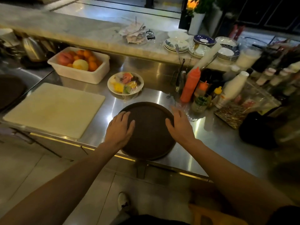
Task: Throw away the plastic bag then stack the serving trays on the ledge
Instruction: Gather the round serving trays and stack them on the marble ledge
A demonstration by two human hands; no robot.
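A round dark brown serving tray [150, 132] lies flat on the steel counter [211, 137], its near rim at the counter's front edge. My left hand [121, 129] rests on the tray's left rim, thumb on top of the surface. My right hand [179, 123] holds the right rim, thumb inside the tray. Another dark round tray [9, 90] shows partly at the far left. The marble ledge [84, 32] runs along the back, above the counter. No plastic bag is in either hand.
A white cutting board [55, 108] lies left of the tray. Behind it stand a white tub of fruit [80, 64] and a wrapped fruit plate [125, 83]. Sauce bottles [190, 85] and jars crowd the right. Stacked plates [203, 44] and crumpled paper [135, 33] sit on the ledge.
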